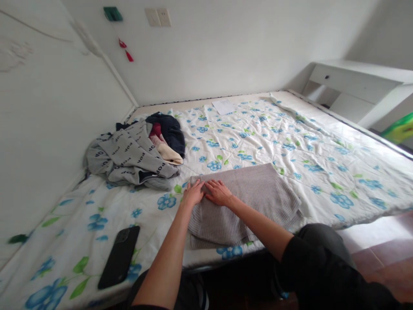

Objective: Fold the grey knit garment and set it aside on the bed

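A grey-brown ribbed knit garment [254, 185], folded into a rough rectangle, lies near the front edge of the bed. On its upper left part rests my left hand [194, 193], fingers stretched out near the garment's left edge. Just to the right, my right hand [219, 192] lies flat on the same knit, its fingers pointing left and almost meeting the left hand. Neither hand grips the cloth visibly. My right forearm crosses over the lower part of the garment and hides some of it.
A heap of clothes, with a grey printed garment [129, 150] and a dark one [171, 129], lies at the left by the wall. A black phone [119, 257] is at front left. White paper [223, 107] lies at the back of the floral sheet [325, 172]. A white desk [355, 84] stands right.
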Demonstrator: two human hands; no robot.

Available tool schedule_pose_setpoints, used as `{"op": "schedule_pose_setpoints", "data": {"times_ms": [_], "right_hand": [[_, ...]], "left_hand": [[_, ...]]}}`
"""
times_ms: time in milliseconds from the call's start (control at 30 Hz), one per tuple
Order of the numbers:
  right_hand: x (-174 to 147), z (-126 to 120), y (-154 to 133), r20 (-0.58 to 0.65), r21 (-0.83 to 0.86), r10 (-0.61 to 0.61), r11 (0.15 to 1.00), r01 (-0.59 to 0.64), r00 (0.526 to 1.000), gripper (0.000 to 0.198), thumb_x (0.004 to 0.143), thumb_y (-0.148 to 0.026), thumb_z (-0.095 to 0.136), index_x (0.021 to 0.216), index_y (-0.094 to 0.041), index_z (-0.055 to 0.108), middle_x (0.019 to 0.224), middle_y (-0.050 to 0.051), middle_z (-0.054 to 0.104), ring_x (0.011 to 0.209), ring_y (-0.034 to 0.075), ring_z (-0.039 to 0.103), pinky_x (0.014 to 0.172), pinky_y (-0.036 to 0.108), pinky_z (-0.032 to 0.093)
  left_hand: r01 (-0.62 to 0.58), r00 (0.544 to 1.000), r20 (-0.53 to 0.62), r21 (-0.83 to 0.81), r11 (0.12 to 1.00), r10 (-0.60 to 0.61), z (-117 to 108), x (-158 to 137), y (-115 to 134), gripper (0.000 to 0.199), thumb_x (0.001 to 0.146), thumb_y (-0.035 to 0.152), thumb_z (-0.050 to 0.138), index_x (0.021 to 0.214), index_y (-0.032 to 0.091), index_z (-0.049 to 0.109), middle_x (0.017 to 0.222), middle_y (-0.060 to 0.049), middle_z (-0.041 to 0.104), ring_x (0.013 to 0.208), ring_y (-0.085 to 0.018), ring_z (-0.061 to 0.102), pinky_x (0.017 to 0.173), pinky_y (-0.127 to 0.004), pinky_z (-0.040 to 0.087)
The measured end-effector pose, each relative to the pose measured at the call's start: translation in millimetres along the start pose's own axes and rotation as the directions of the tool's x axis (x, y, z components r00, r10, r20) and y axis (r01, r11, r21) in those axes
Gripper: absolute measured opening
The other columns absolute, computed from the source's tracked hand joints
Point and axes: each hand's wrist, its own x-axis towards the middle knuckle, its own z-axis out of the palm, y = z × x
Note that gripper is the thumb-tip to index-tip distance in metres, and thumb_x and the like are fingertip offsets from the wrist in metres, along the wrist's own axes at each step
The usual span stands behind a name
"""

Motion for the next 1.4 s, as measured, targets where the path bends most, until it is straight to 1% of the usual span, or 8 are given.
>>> {"op": "schedule_pose_setpoints", "data": {"times_ms": [167, 367, 567, 733, 933, 1100, 1200, 1400], "right_hand": [[-7.8, -27.5, 40.9, -0.061, -0.043, 0.045, 0.998, -0.048, 0.997, 0.089, 0.088, -0.076, 0.078, 0.166, -0.035, 0.069, 0.176, 0.01, 0.058, 0.174, 0.047, 0.034, 0.143, 0.062, 0.025], [-32.3, -100.8, 136.2, -0.008, -0.137, -0.105, 0.985, 0.103, 0.994, 0.075, 0.105, -0.061, 0.066, 0.171, -0.025, 0.063, 0.181, 0.009, 0.053, 0.171, 0.034, 0.045, 0.144, 0.046, 0.028], [-71.8, -149.9, 234.3, -0.066, -0.19, 0.026, 0.981, -0.039, 0.997, 0.069, 0.11, -0.061, 0.065, 0.167, -0.023, 0.065, 0.179, 0.013, 0.055, 0.17, 0.031, 0.046, 0.144, 0.052, 0.03], [-84.6, -168.3, 266.7, -0.117, -0.191, 0.175, 0.962, -0.195, 0.978, 0.068, 0.109, -0.053, 0.071, 0.166, -0.018, 0.066, 0.178, 0.018, 0.055, 0.168, 0.034, 0.049, 0.142, 0.05, 0.033], [-41.0, -131.1, 198.6, -0.303, -0.103, -0.046, 0.995, 0.015, 0.952, 0.063, 0.102, -0.047, 0.081, 0.156, -0.016, 0.074, 0.158, 0.02, 0.072, 0.155, 0.039, 0.062, 0.137, 0.057, 0.042], [-0.4, -50.6, 79.3, -0.151, -0.051, -0.389, 0.921, 0.386, 0.909, 0.079, 0.097, -0.059, 0.088, 0.161, -0.017, 0.069, 0.162, 0.02, 0.069, 0.159, 0.039, 0.057, 0.138, 0.057, 0.039], [7.2, -12.7, 27.3, -0.063, -0.058, -0.494, 0.869, 0.491, 0.867, 0.091, 0.094, -0.061, 0.091, 0.167, -0.015, 0.062, 0.165, 0.021, 0.066, 0.158, 0.039, 0.057, 0.139, 0.056, 0.037], [1.8, -9.5, 29.0, 0.032, -0.071, -0.433, 0.898, 0.435, 0.901, 0.122, 0.082, -0.071, 0.098, 0.179, -0.017, 0.049, 0.18, 0.023, 0.051, 0.168, 0.044, 0.045, 0.141, 0.063, 0.029]], "left_hand": [[-0.006, 1.0, -0.023, 0.035, 0.999, 0.007, -6.8, -4.9, 9.1, 0.075, 0.103, 0.034, 0.066, 0.177, 0.038, 0.054, 0.192, -0.003, 0.034, 0.181, -0.046, 0.017, 0.14, -0.075, 0.026], [-0.098, 0.993, 0.068, 0.031, 0.995, 0.096, -12.0, -6.1, 17.0, 0.084, 0.099, 0.036, 0.071, 0.18, 0.032, 0.049, 0.19, -0.008, 0.039, 0.18, -0.041, 0.023, 0.145, -0.067, 0.018], [-0.056, 0.988, 0.142, 0.01, 0.998, 0.054, -15.2, -5.0, 11.9, 0.105, 0.091, 0.057, 0.082, 0.183, 0.027, 0.042, 0.191, -0.015, 0.035, 0.179, -0.044, 0.025, 0.143, -0.067, 0.023], [-0.052, 0.988, 0.146, -0.004, 0.999, 0.052, -15.8, -5.8, 11.7, 0.12, 0.08, 0.062, 0.094, 0.183, 0.028, 0.042, 0.192, -0.015, 0.033, 0.18, -0.046, 0.022, 0.143, -0.066, 0.025], [-0.039, 0.983, 0.183, 0.031, 0.999, 0.032, -16.3, -5.9, 15.4, 0.128, 0.078, 0.065, 0.096, 0.185, 0.028, 0.035, 0.194, -0.017, 0.027, 0.181, -0.045, 0.017, 0.143, -0.066, 0.024], [-0.07, 0.968, 0.244, 0.058, 0.996, 0.054, -14.7, -7.0, 11.7, 0.146, 0.069, 0.063, 0.099, 0.188, 0.028, 0.023, 0.196, -0.018, 0.012, 0.182, -0.047, 0.007, 0.142, -0.07, 0.024], [-0.086, 0.958, 0.281, 0.068, 0.994, 0.064, -12.2, -7.2, 8.4, 0.158, 0.059, 0.058, 0.103, 0.189, 0.026, 0.019, 0.197, -0.018, 0.007, 0.182, -0.049, 0.003, 0.142, -0.071, 0.025], [-0.093, 0.949, 0.307, 0.072, 0.993, 0.067, -8.8, -4.9, 5.9, 0.167, 0.055, 0.061, 0.104, 0.19, 0.027, 0.012, 0.197, -0.019, 0.0, 0.182, -0.049, -0.003, 0.141, -0.074, 0.023]]}}
